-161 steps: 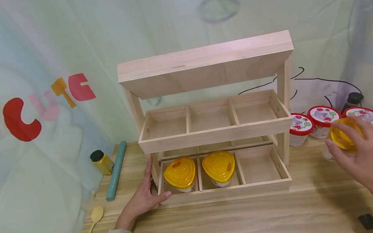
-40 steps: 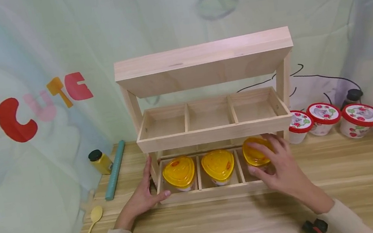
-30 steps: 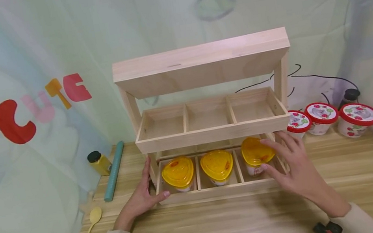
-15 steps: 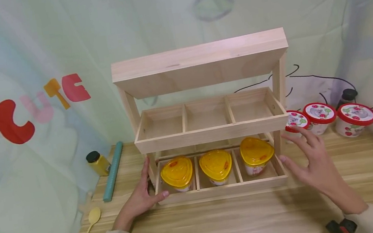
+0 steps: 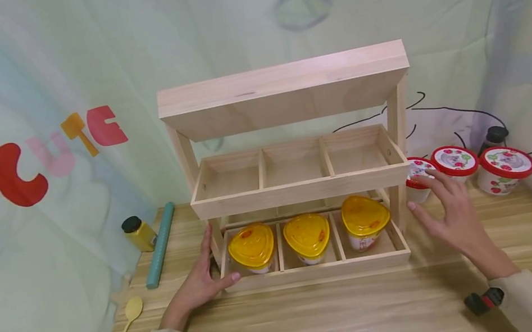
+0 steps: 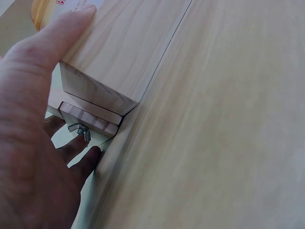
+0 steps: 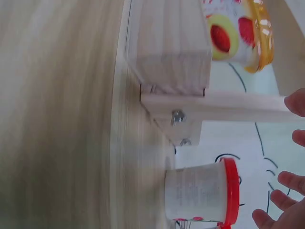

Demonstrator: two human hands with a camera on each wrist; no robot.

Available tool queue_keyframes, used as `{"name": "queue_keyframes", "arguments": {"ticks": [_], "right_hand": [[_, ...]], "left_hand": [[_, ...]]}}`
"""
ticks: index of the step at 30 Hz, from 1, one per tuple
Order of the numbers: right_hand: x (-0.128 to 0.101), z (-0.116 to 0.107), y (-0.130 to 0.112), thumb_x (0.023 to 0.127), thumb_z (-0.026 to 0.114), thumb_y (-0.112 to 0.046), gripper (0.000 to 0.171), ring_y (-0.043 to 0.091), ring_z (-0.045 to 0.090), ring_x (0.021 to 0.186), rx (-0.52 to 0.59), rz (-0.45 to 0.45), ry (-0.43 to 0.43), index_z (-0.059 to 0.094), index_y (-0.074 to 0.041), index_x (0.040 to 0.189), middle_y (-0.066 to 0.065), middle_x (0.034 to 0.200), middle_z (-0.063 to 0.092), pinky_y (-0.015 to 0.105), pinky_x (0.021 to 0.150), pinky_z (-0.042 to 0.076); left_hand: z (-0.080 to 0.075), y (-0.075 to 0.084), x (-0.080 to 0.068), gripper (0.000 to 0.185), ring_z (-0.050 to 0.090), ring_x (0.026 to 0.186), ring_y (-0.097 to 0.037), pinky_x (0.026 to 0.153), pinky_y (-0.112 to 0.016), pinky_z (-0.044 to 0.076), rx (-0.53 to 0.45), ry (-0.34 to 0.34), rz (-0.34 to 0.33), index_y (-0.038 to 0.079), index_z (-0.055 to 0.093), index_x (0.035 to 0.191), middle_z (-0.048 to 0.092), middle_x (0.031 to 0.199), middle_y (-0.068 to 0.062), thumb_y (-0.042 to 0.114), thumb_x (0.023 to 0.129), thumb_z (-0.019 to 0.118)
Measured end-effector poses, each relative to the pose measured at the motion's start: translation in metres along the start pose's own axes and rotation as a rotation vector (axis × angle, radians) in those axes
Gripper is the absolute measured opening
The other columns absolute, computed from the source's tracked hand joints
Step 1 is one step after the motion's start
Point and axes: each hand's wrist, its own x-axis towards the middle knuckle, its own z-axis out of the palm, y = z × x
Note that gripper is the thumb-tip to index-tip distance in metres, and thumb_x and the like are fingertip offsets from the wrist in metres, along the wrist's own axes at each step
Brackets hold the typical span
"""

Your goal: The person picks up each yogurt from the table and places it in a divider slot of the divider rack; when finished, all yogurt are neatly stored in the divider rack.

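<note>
A two-tier wooden shelf [image 5: 301,191] stands mid-table. Its lower tray holds a yellow-lidded cup in each of its three compartments: left cup [image 5: 251,245], middle cup [image 5: 308,235] and right cup [image 5: 365,215]. My left hand [image 5: 200,284] grips the lower left corner, thumb over the tray's front and fingers round the side, by a wing nut [image 6: 82,131]. Off the shelf's right side, my right hand [image 5: 459,218] holds nothing, fingers spread and slightly bent. It partly covers the nearest red-lidded tub [image 5: 418,194]; a plain side of a white tub [image 7: 195,191] shows in the right wrist view.
Two more red-lidded tubs, a middle one [image 5: 454,158] and a right one [image 5: 506,166], stand at the back right before a black-capped jar [image 5: 495,135]. Leftward are a yellow jar [image 5: 140,234], a teal rod [image 5: 161,246] and a yellow spoon [image 5: 134,308].
My right hand brought the third yellow-lidded cup from the right into the lower right compartment, let go and drew back rightward to the tubs. My left hand stays at the shelf's corner.
</note>
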Motion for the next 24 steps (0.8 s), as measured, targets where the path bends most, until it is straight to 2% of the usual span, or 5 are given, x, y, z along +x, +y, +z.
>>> {"name": "queue_keyframes", "arguments": {"ticks": [7, 11, 17, 24], "right_hand": [[0.012, 0.006, 0.019, 0.091, 0.079, -0.018, 0.059, 0.059, 0.042, 0.137, -0.027, 0.001, -0.005, 0.061, -0.008, 0.146, 0.033, 0.154, 0.051, 0.083, 0.113, 0.032], [0.021, 0.009, 0.027, 0.092, 0.078, -0.022, 0.06, 0.059, 0.041, 0.14, -0.052, 0.02, -0.022, 0.06, -0.01, 0.148, 0.034, 0.156, 0.049, 0.083, 0.115, 0.03], [0.034, 0.013, 0.038, 0.092, 0.077, -0.028, 0.064, 0.058, 0.037, 0.147, -0.092, 0.064, -0.073, 0.057, -0.011, 0.15, 0.032, 0.16, 0.045, 0.086, 0.119, 0.024], [0.045, 0.017, 0.049, 0.091, 0.075, -0.026, 0.064, 0.062, 0.032, 0.148, -0.141, 0.11, -0.13, 0.055, -0.011, 0.15, 0.035, 0.162, 0.039, 0.09, 0.115, 0.02]], "left_hand": [[0.0, 0.0, 0.0, 0.137, 0.017, 0.16, -0.064, 0.121, -0.083, 0.022, 0.007, -0.002, 0.006, 0.036, -0.019, 0.171, -0.002, 0.179, -0.031, 0.031, 0.088, 0.089], [0.0, 0.0, 0.0, 0.136, 0.017, 0.16, -0.064, 0.121, -0.083, 0.023, 0.005, -0.002, -0.001, 0.036, -0.02, 0.171, -0.002, 0.179, -0.031, 0.032, 0.088, 0.089], [0.0, 0.0, 0.0, 0.135, 0.018, 0.161, -0.062, 0.122, -0.082, 0.022, -0.018, 0.003, -0.016, 0.039, -0.02, 0.17, -0.002, 0.18, -0.029, 0.033, 0.089, 0.088], [0.001, -0.001, 0.0, 0.135, 0.017, 0.161, -0.062, 0.123, -0.082, 0.021, -0.026, 0.006, -0.011, 0.04, -0.02, 0.17, -0.003, 0.18, -0.029, 0.032, 0.088, 0.088]]}}
